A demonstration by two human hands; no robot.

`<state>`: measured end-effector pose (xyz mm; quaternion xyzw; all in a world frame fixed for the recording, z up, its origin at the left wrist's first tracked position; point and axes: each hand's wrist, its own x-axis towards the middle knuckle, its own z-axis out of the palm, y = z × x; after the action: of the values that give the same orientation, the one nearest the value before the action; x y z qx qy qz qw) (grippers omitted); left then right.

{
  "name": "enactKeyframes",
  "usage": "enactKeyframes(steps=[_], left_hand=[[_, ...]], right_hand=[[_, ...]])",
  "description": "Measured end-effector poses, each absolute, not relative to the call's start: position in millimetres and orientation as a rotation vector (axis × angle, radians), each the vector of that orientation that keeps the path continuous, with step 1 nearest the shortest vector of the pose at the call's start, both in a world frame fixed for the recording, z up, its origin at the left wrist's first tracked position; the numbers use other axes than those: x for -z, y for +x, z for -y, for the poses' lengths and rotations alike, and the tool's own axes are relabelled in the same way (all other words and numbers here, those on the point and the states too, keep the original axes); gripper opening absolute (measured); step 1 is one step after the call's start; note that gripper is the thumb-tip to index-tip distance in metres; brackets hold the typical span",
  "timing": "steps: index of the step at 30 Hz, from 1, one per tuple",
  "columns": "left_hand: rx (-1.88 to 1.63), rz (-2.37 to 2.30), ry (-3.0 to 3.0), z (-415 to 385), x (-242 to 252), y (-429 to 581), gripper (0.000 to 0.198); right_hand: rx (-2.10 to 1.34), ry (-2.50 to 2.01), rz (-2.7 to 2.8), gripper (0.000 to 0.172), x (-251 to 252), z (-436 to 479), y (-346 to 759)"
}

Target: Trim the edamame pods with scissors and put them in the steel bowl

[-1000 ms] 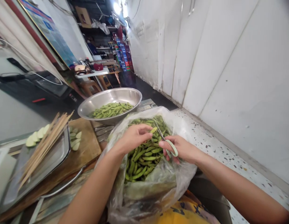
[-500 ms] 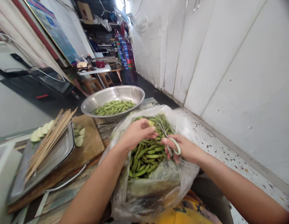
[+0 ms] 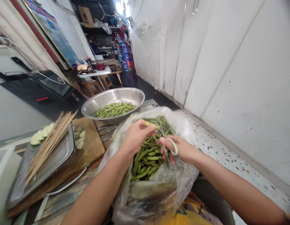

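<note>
Between thumb and fingers, my left hand (image 3: pixel 140 134) pinches a single edamame pod (image 3: pixel 151 125). My right hand (image 3: pixel 174 148) is wrapped round the pale green handles of a pair of scissors (image 3: pixel 162 133). The scissor blades are parted and point up, right at the tip of the pod. Below both hands, a clear plastic bag (image 3: pixel 121 187) stands open, with many green edamame pods (image 3: pixel 147 162) inside. Beyond the bag sits a wide steel bowl (image 3: pixel 107 97), its bottom covered by more pods (image 3: pixel 114 109).
To the left, a metal tray (image 3: pixel 62 153) carries bamboo skewers (image 3: pixel 50 143) and pale slices (image 3: pixel 43 133). It rests on a wooden cutting board (image 3: pixel 94 137) with more cut pieces (image 3: pixel 79 139). A white wall (image 3: pixel 206 62) runs along the right. A white table (image 3: pixel 98 72) stands farther back.
The right hand and scissors have moved a little left, bringing the blades to the pod. More of the pod now shows in my left hand, pointing right.
</note>
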<state>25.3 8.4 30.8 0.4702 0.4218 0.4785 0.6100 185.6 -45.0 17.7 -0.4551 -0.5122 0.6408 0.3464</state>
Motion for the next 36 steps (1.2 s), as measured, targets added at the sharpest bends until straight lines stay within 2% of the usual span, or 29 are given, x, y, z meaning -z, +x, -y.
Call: enactKeyframes(steps=[9,13,19,24,29,33,36], left_hand=[[-1.125,-1.025,1.080,-14,-27,26,0.028],[-1.060,-1.209,1.373,-23,-22,18,0.005],[-0.385,-1.178,2.334,-20,-14,13,0.027],[-0.357,-1.186,2.625,-20,-3,16,0.034],[-0.722,-1.200,2.316,-24,-5,17,0.014],[-0.732,-1.143,1.674,-18,-16,19,0.020],[-0.791,-1.194,1.524,-16,-19,21,0.023]], right_hand=[[-1.615,-1.226,1.220,0.048,-13,41,187],[-1.626,-1.198,1.202,0.049,-15,43,199],[-1.653,-1.147,1.183,0.047,-16,45,206],[-1.652,-1.161,1.203,0.048,-15,45,204],[-1.661,-1.173,1.243,0.048,-13,46,203],[-1.637,-1.202,1.316,0.048,-10,47,203],[-1.646,-1.236,1.369,0.047,-9,48,201]])
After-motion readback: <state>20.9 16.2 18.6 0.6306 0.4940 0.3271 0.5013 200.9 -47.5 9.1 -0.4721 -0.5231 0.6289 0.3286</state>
